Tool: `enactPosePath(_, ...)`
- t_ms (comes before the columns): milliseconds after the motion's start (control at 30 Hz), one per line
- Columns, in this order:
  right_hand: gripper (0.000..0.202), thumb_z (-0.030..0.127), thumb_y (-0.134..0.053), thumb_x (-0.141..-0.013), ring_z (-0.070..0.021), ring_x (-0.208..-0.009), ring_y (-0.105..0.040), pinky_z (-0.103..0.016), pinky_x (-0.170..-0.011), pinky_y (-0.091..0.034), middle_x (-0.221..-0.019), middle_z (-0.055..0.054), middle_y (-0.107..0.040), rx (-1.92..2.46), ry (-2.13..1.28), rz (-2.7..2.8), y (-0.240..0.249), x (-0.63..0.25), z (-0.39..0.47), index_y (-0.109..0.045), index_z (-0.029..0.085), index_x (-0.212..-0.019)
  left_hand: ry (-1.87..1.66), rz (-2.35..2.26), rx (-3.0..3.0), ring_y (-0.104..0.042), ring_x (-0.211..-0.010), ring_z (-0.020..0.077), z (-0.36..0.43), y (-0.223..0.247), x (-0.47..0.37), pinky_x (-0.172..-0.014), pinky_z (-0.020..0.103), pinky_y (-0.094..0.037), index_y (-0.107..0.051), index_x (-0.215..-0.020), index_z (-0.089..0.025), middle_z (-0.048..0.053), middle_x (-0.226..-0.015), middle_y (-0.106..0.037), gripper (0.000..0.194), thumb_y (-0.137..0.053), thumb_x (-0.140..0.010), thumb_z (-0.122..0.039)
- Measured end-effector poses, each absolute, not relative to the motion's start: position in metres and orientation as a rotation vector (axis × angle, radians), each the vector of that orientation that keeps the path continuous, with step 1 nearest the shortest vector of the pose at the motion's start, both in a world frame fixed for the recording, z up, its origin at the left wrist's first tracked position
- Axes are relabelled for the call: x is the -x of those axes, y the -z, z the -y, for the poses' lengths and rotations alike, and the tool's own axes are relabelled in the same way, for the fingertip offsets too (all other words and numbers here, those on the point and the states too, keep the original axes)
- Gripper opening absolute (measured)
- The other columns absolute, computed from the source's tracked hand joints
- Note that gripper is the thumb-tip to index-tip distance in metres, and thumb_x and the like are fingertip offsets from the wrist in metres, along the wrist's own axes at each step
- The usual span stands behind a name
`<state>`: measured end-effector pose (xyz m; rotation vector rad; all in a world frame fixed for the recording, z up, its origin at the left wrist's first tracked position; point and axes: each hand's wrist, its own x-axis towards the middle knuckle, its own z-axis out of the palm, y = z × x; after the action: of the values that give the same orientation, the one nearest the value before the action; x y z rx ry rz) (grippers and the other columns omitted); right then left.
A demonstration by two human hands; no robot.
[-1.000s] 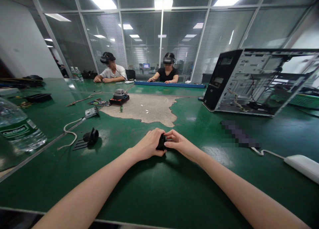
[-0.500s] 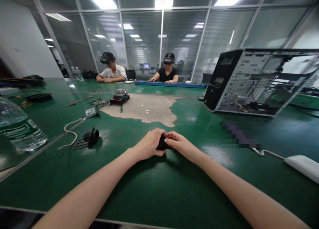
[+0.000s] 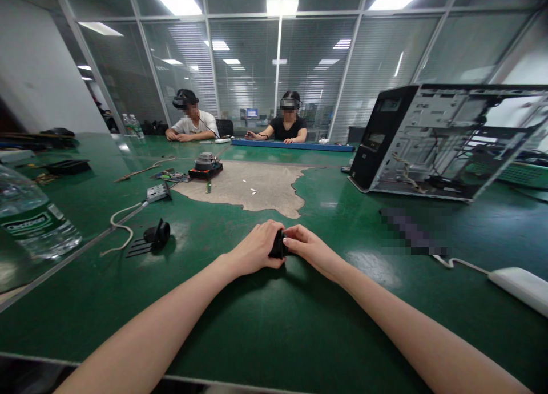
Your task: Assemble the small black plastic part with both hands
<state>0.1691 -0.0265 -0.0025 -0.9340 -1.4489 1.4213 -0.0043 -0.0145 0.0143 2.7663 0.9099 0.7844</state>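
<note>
A small black part (image 3: 278,245) is held between my two hands over the green table (image 3: 274,320); its exact kind is mostly hidden by the fingers. My left hand (image 3: 256,246) wraps round it from the left, thumb below and fingers on top. From the right, the thumb and fingers of my right hand (image 3: 306,246) pinch its near side. To the left of my hands lies a black plastic piece with a round collar and flat prongs (image 3: 154,238). Beyond my hands, a bare tan patch (image 3: 257,183) shows in the table surface.
An opened computer case (image 3: 411,143) stands at the right. A water bottle (image 3: 34,217) is at the left edge. A metal bracket (image 3: 158,192), a cord (image 3: 124,227) and a heatsink-like part (image 3: 206,164) lie left. Two people sit across the table. A white power strip (image 3: 520,288) lies right.
My hands and the black part stay almost still. Across the table, the person in black has lifted one hand off the table edge, out to the left side.
</note>
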Motion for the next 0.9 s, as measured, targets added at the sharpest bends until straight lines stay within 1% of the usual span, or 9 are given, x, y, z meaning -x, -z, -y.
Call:
enactPosePath(100,0.025,0.03,-0.063,-0.068,-0.0152,-0.086,-0.053,-0.033,-0.08,-0.041,-0.09,-0.003,-0.056,0.922,-1.437,1.485,-0.0006,-0.1719,0.0272,-0.052,0.019,-0.087,-0.781,-0.904,-2.759,-0.047,-0.089,0.0221,0.0149,-0.0152,0.005,-0.078,0.036,-0.039,-0.035,-0.104,-0.018,0.006,-0.098,-0.047,0.049,-0.061,-0.064,-0.027)
enactPosePath(167,0.031,0.024,-0.069,-0.062,-0.0153,-0.086,-0.053,-0.033,-0.078,-0.042,-0.088,-0.001,-0.056,0.887,-1.472,1.538,-0.0044,-0.1736,0.0295,-0.05,0.021,-0.087,-0.779,-0.906,-2.75,-0.048,-0.089,0.0223,0.0146,-0.0151,0.0052,-0.077,0.036,-0.04,-0.035,-0.104,-0.019,0.006,-0.097,-0.047,0.049,-0.062,-0.063,-0.027)
enactPosePath(233,0.034,0.021,-0.07,-0.06,-0.015,-0.086,-0.052,-0.032,-0.077,-0.042,-0.087,0.0,-0.056,0.867,-1.469,1.548,-0.0072,-0.174,0.0319,-0.048,0.022,-0.087,-0.784,-0.913,-2.742,-0.048,-0.088,0.0222,0.0142,-0.0147,0.0051,-0.076,0.036,-0.04,-0.035,-0.104,-0.019,0.006,-0.096,-0.047,0.05,-0.062,-0.063,-0.027)
enactPosePath(400,0.02,0.03,-0.061,-0.071,-0.0133,-0.081,-0.053,-0.032,-0.077,-0.041,-0.085,0.0,-0.057,0.888,-1.418,1.486,-0.0045,-0.1702,0.0317,-0.05,0.021,-0.084,-0.79,-0.908,-2.752,-0.047,-0.089,0.0223,0.0136,-0.0144,0.0045,-0.078,0.037,-0.039,-0.035,-0.105,-0.018,0.007,-0.099,-0.047,0.051,-0.062,-0.063,-0.028)
enactPosePath(533,0.026,0.03,-0.062,-0.069,-0.0145,-0.084,-0.054,-0.033,-0.078,-0.041,-0.089,-0.002,-0.056,0.939,-1.409,1.477,-0.0004,-0.1693,0.0272,-0.051,0.02,-0.09,-0.768,-0.915,-2.766,-0.047,-0.089,0.0221,0.0141,-0.0153,0.0044,-0.077,0.036,-0.04,-0.035,-0.105,-0.017,0.008,-0.099,-0.047,0.05,-0.061,-0.065,-0.028)
enactPosePath(600,0.026,0.029,-0.063,-0.068,-0.015,-0.085,-0.053,-0.034,-0.08,-0.041,-0.091,-0.003,-0.056,0.952,-1.413,1.491,-0.0013,-0.1708,0.0263,-0.052,0.018,-0.089,-0.763,-0.915,-2.773,-0.047,-0.089,0.0221,0.0144,-0.0155,0.0044,-0.077,0.036,-0.04,-0.035,-0.105,-0.017,0.007,-0.098,-0.047,0.049,-0.061,-0.065,-0.028)
enactPosePath(767,0.034,0.022,-0.07,-0.06,-0.0149,-0.085,-0.054,-0.033,-0.077,-0.043,-0.087,0.0,-0.056,0.891,-1.47,1.546,-0.0069,-0.1745,0.0306,-0.048,0.021,-0.086,-0.763,-0.92,-2.747,-0.048,-0.087,0.0221,0.0145,-0.0153,0.0044,-0.077,0.037,-0.04,-0.036,-0.104,-0.018,0.006,-0.097,-0.047,0.048,-0.061,-0.064,-0.027)
enactPosePath(800,0.033,0.022,-0.069,-0.061,-0.0147,-0.085,-0.054,-0.032,-0.077,-0.043,-0.086,0.0,-0.056,0.88,-1.466,1.548,-0.0072,-0.1744,0.0316,-0.048,0.022,-0.086,-0.764,-0.922,-2.743,-0.048,-0.087,0.0222,0.0145,-0.0153,0.0045,-0.077,0.037,-0.04,-0.036,-0.104,-0.018,0.006,-0.097,-0.047,0.048,-0.062,-0.064,-0.027)
enactPosePath(900,0.022,0.029,-0.063,-0.069,-0.0135,-0.082,-0.054,-0.032,-0.077,-0.042,-0.086,0.0,-0.057,0.886,-1.413,1.516,-0.0049,-0.1724,0.0322,-0.049,0.021,-0.085,-0.776,-0.911,-2.738,-0.048,-0.09,0.0225,0.0146,-0.0153,0.0045,-0.078,0.037,-0.039,-0.036,-0.105,-0.018,0.007,-0.098,-0.047,0.05,-0.062,-0.063,-0.027)
